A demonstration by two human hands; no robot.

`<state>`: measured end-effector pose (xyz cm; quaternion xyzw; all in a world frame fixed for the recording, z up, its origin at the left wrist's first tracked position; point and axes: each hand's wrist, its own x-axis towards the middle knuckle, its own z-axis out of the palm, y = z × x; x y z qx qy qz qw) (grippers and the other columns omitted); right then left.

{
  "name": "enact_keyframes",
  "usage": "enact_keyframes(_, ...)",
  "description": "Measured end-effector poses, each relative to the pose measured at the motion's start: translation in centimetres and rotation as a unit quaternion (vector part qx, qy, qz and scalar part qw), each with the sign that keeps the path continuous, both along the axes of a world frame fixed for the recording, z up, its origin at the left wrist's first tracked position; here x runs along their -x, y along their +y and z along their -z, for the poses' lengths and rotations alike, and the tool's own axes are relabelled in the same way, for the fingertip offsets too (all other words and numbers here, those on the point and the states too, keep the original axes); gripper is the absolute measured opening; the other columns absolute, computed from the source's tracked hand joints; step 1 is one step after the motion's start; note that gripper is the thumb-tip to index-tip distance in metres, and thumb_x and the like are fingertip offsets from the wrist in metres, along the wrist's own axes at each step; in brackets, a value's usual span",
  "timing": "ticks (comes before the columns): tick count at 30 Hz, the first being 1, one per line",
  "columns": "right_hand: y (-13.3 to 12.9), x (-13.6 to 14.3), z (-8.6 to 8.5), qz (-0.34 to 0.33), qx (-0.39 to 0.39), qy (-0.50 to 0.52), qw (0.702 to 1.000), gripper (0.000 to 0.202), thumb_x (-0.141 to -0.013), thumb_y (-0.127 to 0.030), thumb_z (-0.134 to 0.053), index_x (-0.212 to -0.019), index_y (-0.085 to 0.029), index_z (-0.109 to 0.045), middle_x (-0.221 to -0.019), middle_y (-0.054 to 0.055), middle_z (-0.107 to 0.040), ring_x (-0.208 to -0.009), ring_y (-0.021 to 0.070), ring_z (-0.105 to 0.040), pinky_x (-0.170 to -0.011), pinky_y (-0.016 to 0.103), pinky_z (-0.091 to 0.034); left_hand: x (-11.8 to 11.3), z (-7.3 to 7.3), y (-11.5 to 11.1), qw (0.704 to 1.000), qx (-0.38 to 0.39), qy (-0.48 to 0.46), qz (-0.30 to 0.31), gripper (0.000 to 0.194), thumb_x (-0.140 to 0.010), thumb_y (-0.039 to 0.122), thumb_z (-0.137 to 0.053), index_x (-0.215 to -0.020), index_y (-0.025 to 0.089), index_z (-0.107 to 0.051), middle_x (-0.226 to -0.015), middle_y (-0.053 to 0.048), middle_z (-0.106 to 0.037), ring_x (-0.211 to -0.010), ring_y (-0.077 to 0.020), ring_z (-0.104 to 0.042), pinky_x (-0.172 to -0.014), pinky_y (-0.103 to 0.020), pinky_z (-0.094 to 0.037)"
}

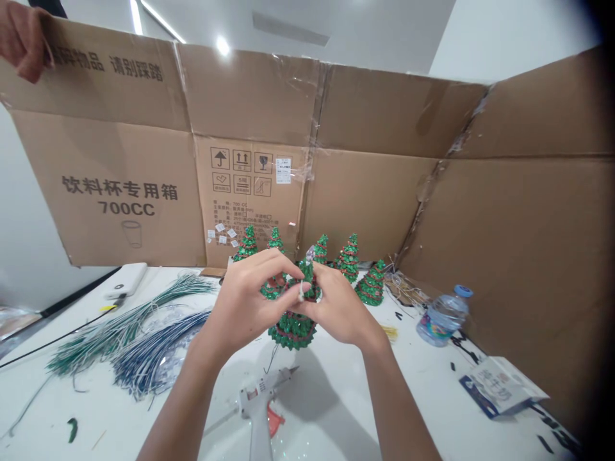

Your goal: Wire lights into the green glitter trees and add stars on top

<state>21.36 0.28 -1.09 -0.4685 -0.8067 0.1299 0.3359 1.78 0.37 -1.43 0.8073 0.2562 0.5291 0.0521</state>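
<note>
At the centre, a beaded green tree (293, 330) with red trim stands on the white table, partly hidden by both hands. My left hand (254, 301) pinches a small whitish piece (302, 291) between thumb and finger in front of the tree. My right hand (339, 304) is closed at the tree's upper right side, its fingertips on the tree near the top. A clear, shiny ornament (310, 254) shows at the treetop. Just below the tree lies a white glue gun (259, 400) with a red trigger.
Several more green trees (371, 285) stand behind, before a cardboard wall (375, 186). Green strands (129, 314) and blue strands (154, 352) lie left. A water bottle (442, 317) and a carton (502, 386) are right. Another person's hand (24, 38) holds the cardboard's top left.
</note>
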Motion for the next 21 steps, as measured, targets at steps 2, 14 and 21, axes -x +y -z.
enact_keyframes(2,0.00,-0.03,-0.03,0.002,-0.004,0.002,1.000,0.018,-0.092,-0.036,-0.080,-0.093,-0.023,-0.068,-0.098,0.004,-0.072,-0.089,0.0241,-0.065,-0.080,0.034,-0.047,-0.02,0.04,-0.15,1.000,-0.008,0.000,-0.002,0.006,-0.096,0.025,-0.080,-0.100,0.022,-0.076,-0.090,-0.002,-0.075,-0.078,-0.0158,-0.064,-0.071,-0.032,-0.051)
enact_keyframes(14,-0.05,-0.04,0.06,0.007,-0.005,-0.004,1.000,0.020,-0.090,-0.037,-0.083,-0.092,-0.024,-0.069,-0.098,0.004,-0.072,-0.090,0.0247,-0.065,-0.080,0.035,-0.048,-0.16,0.05,-0.12,1.000,-0.025,-0.006,0.011,0.004,-0.098,0.019,-0.078,-0.096,0.023,-0.078,-0.087,0.000,-0.077,-0.078,-0.0154,-0.066,-0.071,-0.032,-0.051)
enact_keyframes(21,0.03,-0.29,0.18,0.013,-0.009,0.000,1.000,0.022,-0.090,-0.041,-0.084,-0.092,-0.025,-0.068,-0.095,0.003,-0.072,-0.090,0.0256,-0.065,-0.081,0.036,-0.047,-0.11,0.15,-0.26,0.999,-0.018,-0.028,-0.004,0.002,-0.100,0.023,-0.076,-0.098,0.023,-0.075,-0.087,0.001,-0.077,-0.072,-0.0132,-0.066,-0.069,-0.030,-0.052)
